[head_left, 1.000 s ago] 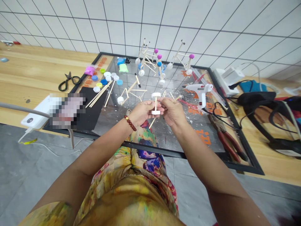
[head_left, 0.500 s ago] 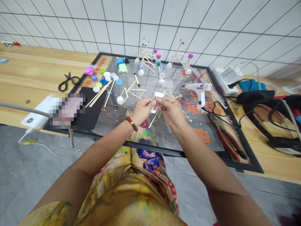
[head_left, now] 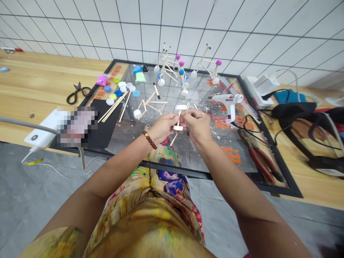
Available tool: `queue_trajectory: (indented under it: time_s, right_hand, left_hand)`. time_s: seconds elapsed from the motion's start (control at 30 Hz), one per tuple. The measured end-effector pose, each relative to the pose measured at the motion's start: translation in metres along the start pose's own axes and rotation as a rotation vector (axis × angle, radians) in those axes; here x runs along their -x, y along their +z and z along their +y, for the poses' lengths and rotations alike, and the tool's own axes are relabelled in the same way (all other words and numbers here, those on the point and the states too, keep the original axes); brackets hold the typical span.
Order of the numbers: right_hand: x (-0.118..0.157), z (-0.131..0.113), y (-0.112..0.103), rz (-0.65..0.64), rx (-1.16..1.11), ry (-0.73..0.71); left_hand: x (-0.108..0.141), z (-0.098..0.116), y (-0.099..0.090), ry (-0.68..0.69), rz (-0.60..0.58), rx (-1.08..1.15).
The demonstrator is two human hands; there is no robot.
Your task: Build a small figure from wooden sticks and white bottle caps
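Note:
My left hand [head_left: 163, 128] and my right hand [head_left: 197, 125] meet in the air over a glass work board [head_left: 209, 157]. Between them is an axle, a thin wooden stick [head_left: 178, 118] with a white bottle-cap wheel [head_left: 181, 107] at its top and another white cap [head_left: 177, 128] at its bottom. My left fingers grip the lower part. My right fingertips pinch the stick near the upper cap. A loose wooden stick [head_left: 174, 139] slants below my left fingers, its upper end hidden behind them.
On the board stand several stick-and-cap models [head_left: 169, 66], with another [head_left: 147, 105] nearer me. A hot glue gun [head_left: 228, 105] and red-handled pliers [head_left: 259, 165] lie right. Coloured caps [head_left: 118, 93], loose sticks [head_left: 113, 105] and black scissors [head_left: 79, 94] lie left.
Both hands have dropped slightly since the middle frame, and the lower cap shows fully again. My right fingers have shifted along the stick, and the axle stands more upright than it did then.

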State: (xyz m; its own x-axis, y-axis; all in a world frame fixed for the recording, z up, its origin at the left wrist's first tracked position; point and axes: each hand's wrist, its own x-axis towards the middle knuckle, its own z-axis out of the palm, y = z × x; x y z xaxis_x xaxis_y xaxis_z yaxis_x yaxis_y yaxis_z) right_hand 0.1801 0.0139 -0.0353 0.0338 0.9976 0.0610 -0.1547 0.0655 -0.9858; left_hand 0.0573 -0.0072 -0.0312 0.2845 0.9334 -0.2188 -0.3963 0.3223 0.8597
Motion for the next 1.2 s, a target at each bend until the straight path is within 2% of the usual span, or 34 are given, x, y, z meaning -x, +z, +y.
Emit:
queue_trajectory:
  time_s: [0.1, 0.2, 0.53, 0.7, 0.93, 1.2]
  right_hand:
    - [0.003, -0.002, -0.001, 0.077, 0.005, -0.212]
    - [0.004, -0.002, -0.004, 0.071, 0.041, -0.290]
    - [0.000, -0.002, 0.000, -0.083, -0.099, -0.027]
    - [-0.002, 0.000, 0.001, -0.038, -0.173, 0.101]
    - [0.002, -0.004, 0.005, -0.008, -0.188, 0.092]
    - [0.001, -0.004, 0.006, -0.014, -0.247, 0.135]
  left_hand:
    - [0.001, 0.005, -0.004, 0.007, 0.048, 0.127]
    - [0.001, 0.009, -0.007, 0.048, 0.102, 0.135]
    - [0.001, 0.003, -0.004, 0.096, 0.140, -0.002]
    - [0.002, 0.000, 0.000, 0.078, 0.097, -0.031]
    - [0.002, -0.002, 0.001, 0.152, 0.257, -0.150]
    - [0.000, -0.002, 0.001, 0.172, 0.263, -0.125]
